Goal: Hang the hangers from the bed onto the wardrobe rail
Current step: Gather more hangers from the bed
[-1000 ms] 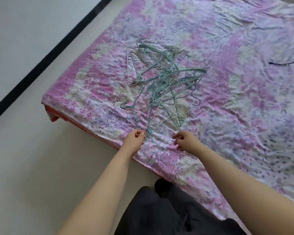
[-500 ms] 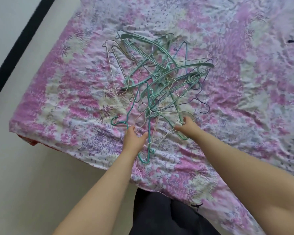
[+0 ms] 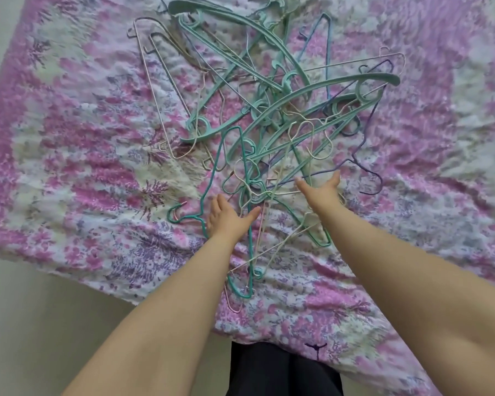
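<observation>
A tangled pile of hangers (image 3: 272, 110) lies on the bed (image 3: 83, 172), which is covered with a pink and purple flowered sheet. The hangers are teal plastic ones and thin wire ones in pink, cream and purple. My left hand (image 3: 226, 218) is spread flat at the near edge of the pile, over a dark teal wire hanger (image 3: 212, 178). My right hand (image 3: 320, 190) is also spread, fingers apart, reaching into the near right side of the pile. Neither hand holds a hanger. No wardrobe rail is in view.
The pale floor (image 3: 26, 324) shows at the lower left beside the bed's near edge. My dark trousers (image 3: 280, 370) press against the bed at the bottom centre.
Both hands have moved forward from the bed's near edge into the pile and their fingers have spread. The view has come closer to the hangers.
</observation>
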`<state>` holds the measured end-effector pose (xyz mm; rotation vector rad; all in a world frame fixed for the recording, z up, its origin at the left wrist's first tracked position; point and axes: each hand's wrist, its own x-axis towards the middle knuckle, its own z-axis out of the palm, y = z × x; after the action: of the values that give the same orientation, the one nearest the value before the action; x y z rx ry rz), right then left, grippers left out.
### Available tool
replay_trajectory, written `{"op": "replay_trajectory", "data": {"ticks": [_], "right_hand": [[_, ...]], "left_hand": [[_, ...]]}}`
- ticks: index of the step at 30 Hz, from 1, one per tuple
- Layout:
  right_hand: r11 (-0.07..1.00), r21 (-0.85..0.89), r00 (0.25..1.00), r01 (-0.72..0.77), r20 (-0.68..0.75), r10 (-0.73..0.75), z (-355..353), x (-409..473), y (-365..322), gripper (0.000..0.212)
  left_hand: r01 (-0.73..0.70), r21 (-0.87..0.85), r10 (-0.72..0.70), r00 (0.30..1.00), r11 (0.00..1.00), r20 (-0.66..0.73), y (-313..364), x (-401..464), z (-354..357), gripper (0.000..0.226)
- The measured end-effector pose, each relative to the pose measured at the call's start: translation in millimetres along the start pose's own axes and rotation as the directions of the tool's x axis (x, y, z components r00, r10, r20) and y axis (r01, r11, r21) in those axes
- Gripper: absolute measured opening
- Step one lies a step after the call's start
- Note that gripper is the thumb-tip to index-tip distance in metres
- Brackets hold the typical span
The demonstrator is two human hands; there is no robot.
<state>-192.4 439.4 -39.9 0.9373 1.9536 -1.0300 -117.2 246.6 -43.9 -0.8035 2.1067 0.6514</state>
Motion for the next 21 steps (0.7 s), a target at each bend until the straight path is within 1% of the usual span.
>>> {"op": "replay_trajectory", "data": {"ticks": [2,3,5,6,8,9,10,11,12,13,15,16,17,18,20,21], "right_hand": [[0.998,-0.03,0.998,-0.059,0.005,0.059,5.6,8.8,-7.5,0.115],[0.992,-0.1,0.997,-0.082,-0.01,0.081,7.7,10.9,-10.5,0.113],[0.937,-0.332,0.993,-0.11,-0.067,0.093,9.0,12.3,-14.0,0.106],[0.884,-0.455,0.993,-0.103,-0.099,0.065,8.5,14.7,-12.3,0.106],[0.75,-0.661,0.99,-0.03,-0.122,-0.069,7.1,20.8,-4.1,0.107],[0.689,-0.724,0.985,0.029,-0.097,-0.144,6.8,23.4,-0.1,0.107],[0.652,-0.753,0.977,0.091,-0.059,-0.204,6.7,25.9,2.3,0.106],[0.65,-0.747,0.973,0.138,-0.019,-0.228,6.4,27.7,2.9,0.105],[0.682,-0.71,0.973,0.175,0.02,-0.229,6.5,29.9,3.4,0.104],[0.737,-0.648,0.977,0.192,0.056,-0.206,6.4,30.8,2.4,0.103],[0.88,-0.451,0.986,0.15,0.129,-0.102,3.0,39.6,0.1,0.104],[0.943,-0.314,0.987,0.11,0.149,-0.066,-0.1,44.1,-2.5,0.104],[0.98,-0.185,0.986,0.077,0.16,-0.047,-2.7,49.2,-4.6,0.102],[0.993,-0.1,0.984,0.064,0.17,-0.047,-5.5,51.5,-7.7,0.097],[0.997,-0.057,0.977,0.048,0.211,-0.035,-5.5,53.0,-12.7,0.078],[0.999,-0.032,0.966,0.024,0.259,-0.015,-3.2,48.9,-16.4,0.067]], "left_hand": [[0.048,0.05,-0.05,0.998,0.998,0.046,2.3,13.3,1.7,0.121],[0.054,0.075,-0.058,0.997,0.996,0.057,4.2,17.6,2.3,0.124],[0.05,0.126,-0.055,0.998,0.991,0.037,8.9,25.0,3.3,0.125],[0.049,0.146,-0.05,0.999,0.988,0.003,11.8,27.4,3.3,0.123],[0.056,0.132,-0.049,0.997,0.99,-0.054,16.0,31.4,3.0,0.117],[0.066,0.097,-0.06,0.996,0.993,-0.064,17.2,33.8,2.9,0.114],[0.077,0.048,-0.074,0.996,0.996,-0.059,16.7,37.5,3.4,0.113],[0.084,-0.01,-0.084,0.996,0.996,-0.043,15.8,40.6,3.6,0.113],[0.087,-0.081,-0.089,0.996,0.993,-0.022,15.0,43.0,2.7,0.112],[0.094,-0.176,-0.093,0.996,0.98,0.013,13.2,46.6,2.4,0.11],[0.113,-0.381,-0.097,0.993,0.918,0.061,12.1,47.3,-2.3,0.099],[0.12,-0.456,-0.092,0.992,0.882,0.084,11.4,50.6,-3.9,0.089],[0.127,-0.49,-0.08,0.99,0.863,0.115,12.3,53.5,-5.9,0.078],[0.133,-0.515,-0.06,0.986,0.847,0.156,16.7,54.1,-9.2,0.074],[0.195,-0.577,-0.041,0.962,0.793,0.269,27.4,55.4,-9.0,0.088],[0.236,-0.594,-0.049,0.949,0.769,0.313,33.9,55.2,-7.2,0.093]]}}
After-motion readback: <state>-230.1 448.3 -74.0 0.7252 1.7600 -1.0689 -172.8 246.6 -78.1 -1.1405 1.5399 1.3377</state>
